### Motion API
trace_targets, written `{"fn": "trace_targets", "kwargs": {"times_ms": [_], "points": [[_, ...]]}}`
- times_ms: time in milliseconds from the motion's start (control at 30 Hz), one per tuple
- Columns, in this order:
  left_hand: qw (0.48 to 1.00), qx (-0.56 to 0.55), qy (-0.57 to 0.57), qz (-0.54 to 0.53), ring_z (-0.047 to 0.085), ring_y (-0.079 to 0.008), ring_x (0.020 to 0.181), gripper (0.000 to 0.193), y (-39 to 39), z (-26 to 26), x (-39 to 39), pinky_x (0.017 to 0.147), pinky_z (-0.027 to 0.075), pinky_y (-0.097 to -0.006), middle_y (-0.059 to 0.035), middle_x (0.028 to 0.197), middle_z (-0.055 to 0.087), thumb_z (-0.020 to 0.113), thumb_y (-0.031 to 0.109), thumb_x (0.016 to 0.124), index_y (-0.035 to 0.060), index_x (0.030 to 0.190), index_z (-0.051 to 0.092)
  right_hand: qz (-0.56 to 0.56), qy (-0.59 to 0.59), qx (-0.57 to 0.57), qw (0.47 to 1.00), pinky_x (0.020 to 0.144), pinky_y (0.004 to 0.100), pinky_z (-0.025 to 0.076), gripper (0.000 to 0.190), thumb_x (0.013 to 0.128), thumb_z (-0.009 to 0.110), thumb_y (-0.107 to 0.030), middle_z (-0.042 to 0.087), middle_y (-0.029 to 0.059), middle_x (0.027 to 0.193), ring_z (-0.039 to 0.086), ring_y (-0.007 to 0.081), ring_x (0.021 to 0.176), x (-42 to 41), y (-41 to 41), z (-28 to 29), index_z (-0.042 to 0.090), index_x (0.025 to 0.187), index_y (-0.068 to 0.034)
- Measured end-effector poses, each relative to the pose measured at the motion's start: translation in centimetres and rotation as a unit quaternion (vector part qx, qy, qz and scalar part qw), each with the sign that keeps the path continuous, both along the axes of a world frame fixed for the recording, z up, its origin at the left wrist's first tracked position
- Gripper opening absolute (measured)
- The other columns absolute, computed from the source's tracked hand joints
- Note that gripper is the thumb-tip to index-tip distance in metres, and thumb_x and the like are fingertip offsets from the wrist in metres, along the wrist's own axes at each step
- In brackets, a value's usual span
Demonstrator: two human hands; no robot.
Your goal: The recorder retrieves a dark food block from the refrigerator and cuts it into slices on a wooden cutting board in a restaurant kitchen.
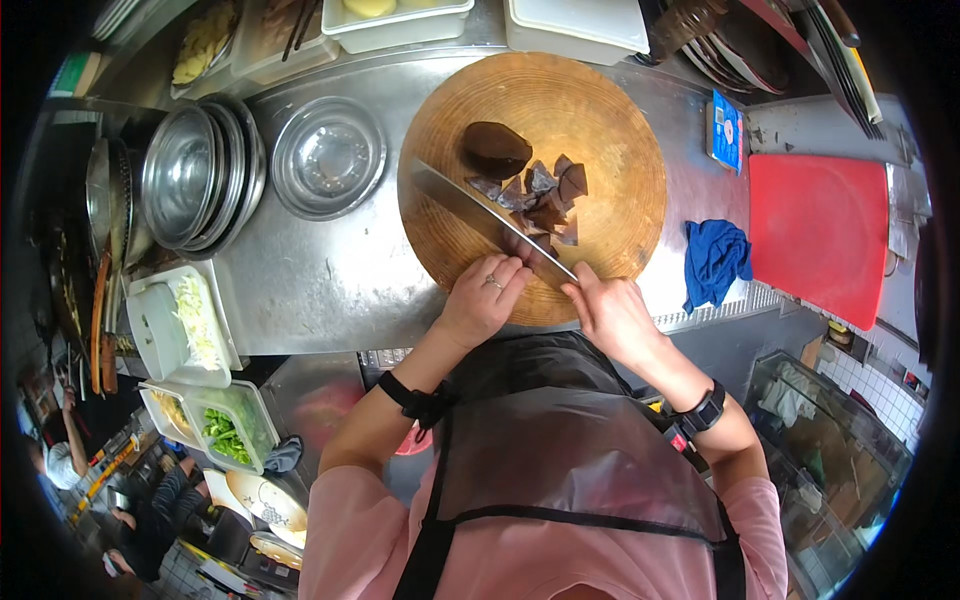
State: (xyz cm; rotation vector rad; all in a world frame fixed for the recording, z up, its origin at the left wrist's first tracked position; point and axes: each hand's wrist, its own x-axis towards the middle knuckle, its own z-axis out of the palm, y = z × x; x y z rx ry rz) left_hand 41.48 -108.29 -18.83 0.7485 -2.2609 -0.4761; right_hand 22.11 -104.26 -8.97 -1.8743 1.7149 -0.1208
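Observation:
My right hand [611, 311] grips the handle end of a broad kitchen cleaver [469, 211], its blade slanting up and left over a round wooden chopping board [615, 150]. Against the near side of the blade rest the bent fingers of my left hand [484, 296], a ring on one; whether they pinch a piece is hidden. Beyond the blade lie several cut wedges [551, 206] of a dark brown, jelly-like food, possibly blood curd. A larger uncut lump [496, 150] of it sits behind them, towards the left.
Left of the board stand a steel bowl [328, 159] and stacked steel bowls [180, 176]. Shredded vegetable [196, 322] and chopped greens [225, 436] fill tubs nearer me. A blue cloth [716, 259] and red cutting board [817, 240] lie right. White tubs [577, 30] line the back. People work lower left.

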Motion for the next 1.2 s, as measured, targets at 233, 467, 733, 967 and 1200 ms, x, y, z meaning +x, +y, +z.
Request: {"fn": "trace_targets", "kwargs": {"times_ms": [233, 467, 733, 967, 1200], "points": [[1.000, 0.001, -0.016, 0.006, 0.059, -0.0274, 0.087, 0.022, -0.2, 0.2, 0.1, 0.076, 0.051, -0.0384, -0.0104, 0.096, 0.058, 0.067, 0.004, 0.073, 0.0010, 0.095, 0.063, -0.018, -0.024, -0.019, 0.999, 0.052, 0.0497, 0.047, 0.017, 0.095, 0.053, -0.018, 0.056, 0.0207, 0.055, 0.060, 0.0421, 0.058, -0.4, -0.2, -0.6, 0.050, 0.094, -0.001], [0.994, 0.019, -0.035, 0.101, 0.057, -0.0293, 0.091, 0.031, -0.1, 2.1, 1.7, 0.080, 0.047, -0.0419, -0.0088, 0.102, 0.058, 0.075, 0.012, 0.072, 0.0076, 0.101, 0.064, -0.065, -0.038, -0.047, 0.996, 0.050, 0.0493, 0.046, 0.017, 0.095, 0.054, -0.018, 0.053, 0.0197, 0.053, 0.058, 0.0420, 0.055, -0.8, 0.7, 1.1, 0.047, 0.089, -0.003], [0.994, 0.072, -0.008, 0.080, 0.060, -0.0293, 0.086, 0.032, 2.2, 1.2, 2.9, 0.073, 0.051, -0.0380, -0.0097, 0.106, 0.059, 0.072, 0.000, 0.073, 0.0040, 0.103, 0.063, -0.052, -0.071, -0.015, 0.996, 0.050, 0.0493, 0.046, 0.017, 0.095, 0.054, -0.018, 0.053, 0.0194, 0.053, 0.058, 0.0427, 0.055, -1.0, 2.8, -0.7, 0.047, 0.089, -0.004], [0.996, 0.070, 0.027, 0.043, 0.060, -0.0300, 0.086, 0.030, 0.9, -0.1, 1.0, 0.073, 0.051, -0.0387, -0.0120, 0.104, 0.059, 0.069, -0.002, 0.073, 0.0010, 0.102, 0.062, -0.045, -0.003, -0.036, 0.998, 0.050, 0.0469, 0.046, 0.016, 0.094, 0.055, -0.017, 0.053, 0.0186, 0.053, 0.058, 0.0414, 0.054, -2.1, 2.4, -0.8, 0.048, 0.087, -0.004], [0.985, 0.107, 0.053, 0.128, 0.059, -0.0303, 0.085, 0.024, 1.7, 0.4, 1.4, 0.073, 0.050, -0.0388, -0.0120, 0.097, 0.060, 0.070, 0.002, 0.077, 0.0019, 0.099, 0.061, -0.027, 0.006, -0.038, 0.999, 0.047, 0.0458, 0.044, 0.017, 0.094, 0.056, -0.016, 0.051, 0.0164, 0.049, 0.056, 0.0390, 0.049, -1.4, 3.1, 0.4, 0.047, 0.086, -0.004]]}}
